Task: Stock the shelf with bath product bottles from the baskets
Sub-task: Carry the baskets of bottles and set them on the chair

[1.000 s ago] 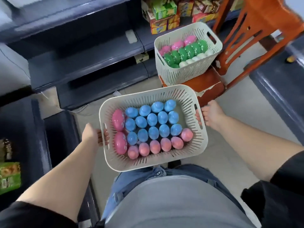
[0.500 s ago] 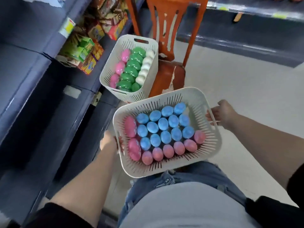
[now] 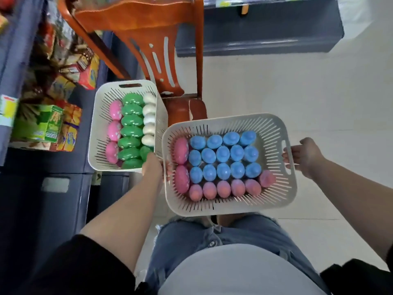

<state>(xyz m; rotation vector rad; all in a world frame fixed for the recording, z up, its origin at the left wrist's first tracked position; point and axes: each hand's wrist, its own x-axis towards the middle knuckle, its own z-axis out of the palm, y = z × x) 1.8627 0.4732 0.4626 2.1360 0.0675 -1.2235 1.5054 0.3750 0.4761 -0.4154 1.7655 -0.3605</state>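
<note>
Soft, even daylight fills the scene; the pale floor on the right reads bright and slightly washed out. The left shelf sinks into deep shadow. Motion blur smears the snack boxes at far left. Wide-angle distortion bends the edges, and no hard glare shows.

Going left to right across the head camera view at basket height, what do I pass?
Green snack box → basket of green, pink and white bottles → left hand → carried basket of blue and pink bottles → right hand.
</note>
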